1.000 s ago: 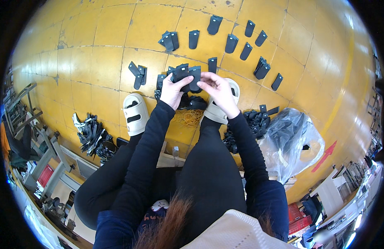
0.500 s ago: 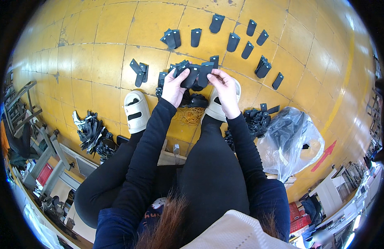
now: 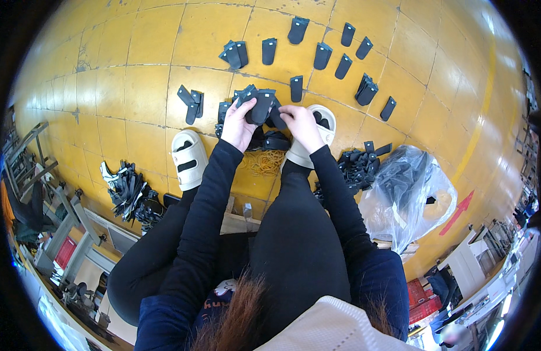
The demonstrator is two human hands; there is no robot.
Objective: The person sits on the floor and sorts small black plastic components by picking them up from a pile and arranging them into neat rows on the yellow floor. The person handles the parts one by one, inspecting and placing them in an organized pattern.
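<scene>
My left hand [image 3: 238, 127] is closed around a fanned bunch of flat black pieces [image 3: 261, 106], rounded at one end and marked with small pale labels. The thumb presses on the front piece. Close by on the right, my right hand [image 3: 304, 126] has its fingers pinched at the edge of another dark piece [image 3: 276, 117], partly hidden behind the bunch. Below the hands, between my shoes, lies a dark heap [image 3: 275, 140] of similar-looking material. Yellow rubber bands [image 3: 264, 162] are piled just under it.
Small stacks of black pieces [image 3: 322, 56] are spread over the yellow tiled floor [image 3: 142, 88]. Another loose stack [image 3: 192, 104] lies to the left. Dark heaps [image 3: 129, 190] [image 3: 359, 168] flank my legs. A clear plastic bag [image 3: 408, 196] with dark contents stands at the right.
My right hand has drawn back slightly down and toward me. The piece it held up beside the bunch no longer stands out there; the front piece now lies under my left thumb.
</scene>
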